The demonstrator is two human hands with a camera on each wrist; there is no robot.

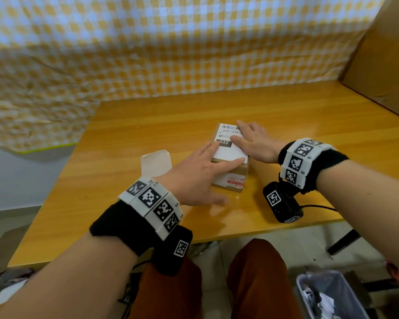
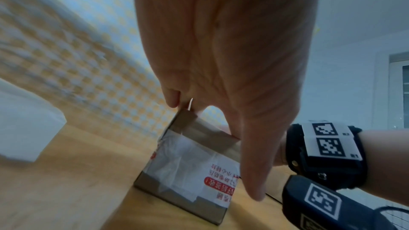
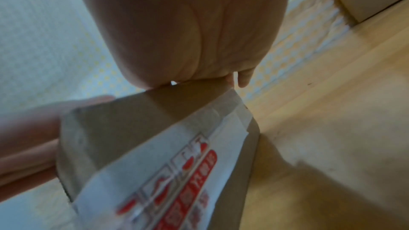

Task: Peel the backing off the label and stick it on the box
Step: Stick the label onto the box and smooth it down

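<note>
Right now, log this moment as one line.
label on box | left hand, right hand pressing it flat | backing on table

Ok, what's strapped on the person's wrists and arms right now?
Both forearms are bare, no sleeves. Each wrist wears a black cuff ringed with white blocks bearing black square markers. Under the left hand and right hand hangs a black camera unit with its own marker; a thin black cable trails from the right one.
</note>
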